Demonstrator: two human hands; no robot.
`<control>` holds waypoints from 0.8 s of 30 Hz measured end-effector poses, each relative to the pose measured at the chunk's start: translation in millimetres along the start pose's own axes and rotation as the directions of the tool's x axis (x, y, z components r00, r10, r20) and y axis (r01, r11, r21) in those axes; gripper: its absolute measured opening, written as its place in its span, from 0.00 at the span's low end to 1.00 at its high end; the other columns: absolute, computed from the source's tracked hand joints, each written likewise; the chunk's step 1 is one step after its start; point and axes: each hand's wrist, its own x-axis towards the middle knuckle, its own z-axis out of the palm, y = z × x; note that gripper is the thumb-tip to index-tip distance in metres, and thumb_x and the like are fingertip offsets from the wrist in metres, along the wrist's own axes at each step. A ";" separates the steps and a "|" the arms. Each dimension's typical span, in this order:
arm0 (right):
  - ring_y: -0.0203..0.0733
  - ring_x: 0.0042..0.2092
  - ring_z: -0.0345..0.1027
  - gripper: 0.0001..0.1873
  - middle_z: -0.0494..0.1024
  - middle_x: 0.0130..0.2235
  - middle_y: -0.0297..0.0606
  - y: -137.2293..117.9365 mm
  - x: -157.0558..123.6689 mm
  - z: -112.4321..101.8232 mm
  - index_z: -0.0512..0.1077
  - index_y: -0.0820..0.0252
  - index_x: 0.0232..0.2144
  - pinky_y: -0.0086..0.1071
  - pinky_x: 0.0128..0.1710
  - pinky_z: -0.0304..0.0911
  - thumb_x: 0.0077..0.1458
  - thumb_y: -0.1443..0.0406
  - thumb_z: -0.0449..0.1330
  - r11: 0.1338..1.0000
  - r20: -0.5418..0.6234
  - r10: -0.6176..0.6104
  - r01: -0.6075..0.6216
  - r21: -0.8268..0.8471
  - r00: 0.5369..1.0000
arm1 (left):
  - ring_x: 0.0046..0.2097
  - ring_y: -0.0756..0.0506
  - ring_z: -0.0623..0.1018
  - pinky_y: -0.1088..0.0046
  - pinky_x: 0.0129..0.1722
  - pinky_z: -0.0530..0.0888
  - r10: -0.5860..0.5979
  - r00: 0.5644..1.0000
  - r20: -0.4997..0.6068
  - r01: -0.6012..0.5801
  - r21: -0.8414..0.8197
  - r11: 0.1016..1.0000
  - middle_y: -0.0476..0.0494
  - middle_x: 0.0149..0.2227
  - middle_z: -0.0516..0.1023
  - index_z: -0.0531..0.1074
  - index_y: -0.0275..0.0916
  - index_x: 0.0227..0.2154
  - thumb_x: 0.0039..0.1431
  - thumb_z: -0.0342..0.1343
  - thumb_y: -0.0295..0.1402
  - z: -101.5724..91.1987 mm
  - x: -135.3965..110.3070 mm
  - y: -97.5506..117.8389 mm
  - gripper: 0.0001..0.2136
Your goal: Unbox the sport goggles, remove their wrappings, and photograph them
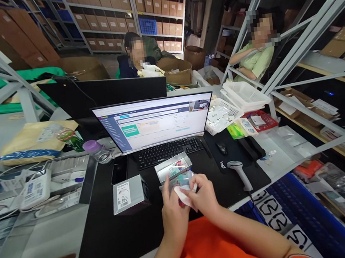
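My left hand (pixel 175 211) is closed around a clear plastic bag (pixel 182 179) just in front of my body. A small red item shows partly between my hands, too covered to name. With bent fingers, my right hand (pixel 204 194) pinches a small white piece (pixel 182 196), paper or cloth, at the bag's near side. Right behind the bag lies an open silver box (pixel 166 170) with a printed bag and a thin white stick in it. To the left of my hands stands a closed silver box (pixel 128 195) with a white label.
A keyboard (pixel 168 152) and lit monitor (pixel 156 122) stand behind the boxes. On the right are a mouse (pixel 222 148), a barcode scanner (pixel 239 174) and white baskets (pixel 245 94). A phone (pixel 119 170) and purple-lidded bottle (pixel 97 151) stand left. Two people sit beyond.
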 end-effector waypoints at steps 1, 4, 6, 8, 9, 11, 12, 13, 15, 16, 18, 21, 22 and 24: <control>0.42 0.32 0.62 0.16 0.67 0.23 0.30 2.5 -6.0 2.9 0.61 0.55 0.18 0.37 0.40 0.61 0.43 0.65 0.68 0.994 0.029 -0.085 0.087 -0.068 0.996 | 0.52 0.34 0.80 0.66 0.33 0.81 -0.040 0.999 -0.021 0.040 0.010 0.999 0.30 0.70 0.55 0.72 0.39 0.42 0.58 0.57 0.30 0.6 1.6 1.8 0.09; 0.40 0.29 0.60 0.15 0.64 0.21 0.28 9.6 -11.0 5.3 0.61 0.55 0.18 0.40 0.45 0.61 0.44 0.68 0.65 0.970 0.136 -0.211 0.225 -0.095 0.968 | 0.55 0.31 0.77 0.62 0.36 0.81 -0.111 0.994 -0.007 0.111 0.005 0.994 0.28 0.69 0.54 0.70 0.38 0.42 0.57 0.56 0.28 3.1 6.0 3.5 0.10; 0.41 0.30 0.61 0.16 0.65 0.22 0.29 11.9 -2.9 -0.7 0.60 0.55 0.18 0.36 0.39 0.61 0.44 0.67 0.66 0.986 0.135 -0.153 0.161 -0.050 0.979 | 0.58 0.29 0.74 0.55 0.46 0.80 -0.084 0.994 0.073 0.088 -0.046 0.995 0.25 0.65 0.61 0.68 0.37 0.48 0.48 0.62 0.27 2.8 7.4 -0.3 0.21; 0.40 0.30 0.60 0.16 0.65 0.24 0.29 11.4 11.7 -13.1 0.59 0.55 0.20 0.32 0.33 0.58 0.44 0.64 0.66 0.998 0.106 -0.043 0.038 0.054 0.993 | 0.62 0.29 0.71 0.51 0.55 0.75 -0.007 0.983 0.183 0.025 -0.098 0.995 0.26 0.62 0.65 0.64 0.35 0.56 0.39 0.68 0.27 -2.5 7.1 -7.8 0.37; 0.38 0.28 0.58 0.17 0.64 0.23 0.28 10.1 20.2 -21.2 0.58 0.54 0.21 0.31 0.30 0.56 0.45 0.63 0.66 0.994 0.104 -0.002 -0.010 0.112 0.995 | 0.63 0.29 0.70 0.50 0.57 0.74 0.036 0.970 0.242 -0.009 -0.115 0.993 0.27 0.63 0.66 0.63 0.36 0.59 0.36 0.69 0.27 -7.6 6.6 -12.1 0.41; 0.36 0.26 0.55 0.18 0.61 0.23 0.25 6.3 36.8 -39.4 0.57 0.54 0.22 0.29 0.28 0.53 0.46 0.62 0.66 0.979 0.145 0.037 -0.065 0.191 0.989 | 0.61 0.33 0.72 0.52 0.58 0.74 0.105 0.940 0.324 -0.071 -0.114 0.991 0.33 0.62 0.69 0.67 0.40 0.56 0.39 0.68 0.27 -21.8 6.0 -19.3 0.36; 0.35 0.26 0.55 0.19 0.61 0.23 0.25 4.1 43.8 -48.6 0.56 0.54 0.23 0.28 0.27 0.52 0.45 0.61 0.67 0.976 0.183 0.041 -0.079 0.203 0.982 | 0.58 0.34 0.75 0.53 0.56 0.75 0.120 0.938 0.327 -0.096 -0.087 0.992 0.36 0.58 0.73 0.71 0.42 0.52 0.44 0.66 0.27 -30.1 6.5 -21.2 0.28; 0.34 0.25 0.54 0.20 0.61 0.23 0.25 1.7 49.3 -57.1 0.57 0.54 0.23 0.28 0.26 0.51 0.44 0.61 0.67 0.976 0.228 0.037 -0.084 0.200 0.973 | 0.54 0.36 0.78 0.53 0.54 0.76 0.126 0.947 0.296 -0.119 -0.041 0.992 0.38 0.54 0.76 0.73 0.42 0.47 0.48 0.64 0.27 -38.4 8.0 -21.3 0.21; 0.34 0.25 0.54 0.20 0.62 0.23 0.25 -3.3 55.2 -70.4 0.57 0.55 0.23 0.27 0.26 0.50 0.44 0.62 0.68 0.984 0.315 0.032 -0.085 0.159 0.949 | 0.53 0.36 0.78 0.50 0.54 0.76 0.164 0.971 0.172 -0.179 0.078 0.981 0.38 0.49 0.79 0.73 0.41 0.47 0.55 0.60 0.28 -52.7 14.6 -15.8 0.16; 0.33 0.25 0.54 0.19 0.62 0.23 0.24 -6.0 55.7 -74.7 0.57 0.55 0.23 0.27 0.26 0.50 0.45 0.62 0.68 0.989 0.351 0.029 -0.077 0.124 0.936 | 0.56 0.34 0.76 0.47 0.57 0.73 0.209 0.971 0.117 -0.224 0.136 0.965 0.36 0.52 0.77 0.71 0.40 0.52 0.57 0.58 0.28 -57.9 19.6 -10.6 0.19; 0.32 0.25 0.52 0.18 0.62 0.23 0.24 -12.0 52.9 -78.3 0.59 0.56 0.23 0.26 0.25 0.48 0.46 0.63 0.68 1.000 0.433 0.005 -0.016 0.023 0.901 | 0.65 0.33 0.66 0.42 0.64 0.64 0.331 0.937 0.114 -0.348 0.209 0.914 0.33 0.62 0.69 0.62 0.39 0.61 0.57 0.56 0.25 -63.4 31.4 1.9 0.28; 0.34 0.28 0.55 0.18 0.63 0.23 0.25 -22.0 44.8 -75.7 0.62 0.57 0.22 0.27 0.28 0.50 0.46 0.67 0.70 0.978 0.534 -0.101 0.183 -0.103 0.839 | 0.68 0.37 0.62 0.43 0.67 0.59 0.458 0.824 0.334 -0.527 0.155 0.836 0.37 0.66 0.65 0.59 0.41 0.64 0.52 0.52 0.17 -61.6 46.4 16.5 0.35; 0.35 0.29 0.57 0.18 0.64 0.24 0.26 -25.3 42.4 -74.4 0.62 0.57 0.21 0.27 0.30 0.51 0.45 0.68 0.70 0.961 0.553 -0.145 0.249 -0.117 0.820 | 0.67 0.38 0.64 0.45 0.67 0.60 0.474 0.781 0.407 -0.557 0.109 0.823 0.38 0.66 0.66 0.60 0.41 0.64 0.49 0.51 0.16 -59.4 49.0 18.8 0.36; 0.37 0.32 0.59 0.18 0.66 0.24 0.27 -30.8 39.2 -73.2 0.62 0.57 0.20 0.28 0.32 0.53 0.45 0.71 0.70 0.935 0.568 -0.208 0.332 -0.123 0.796 | 0.65 0.39 0.68 0.47 0.67 0.62 0.482 0.728 0.487 -0.569 0.038 0.822 0.38 0.64 0.69 0.61 0.41 0.63 0.45 0.52 0.16 -53.9 50.1 19.8 0.38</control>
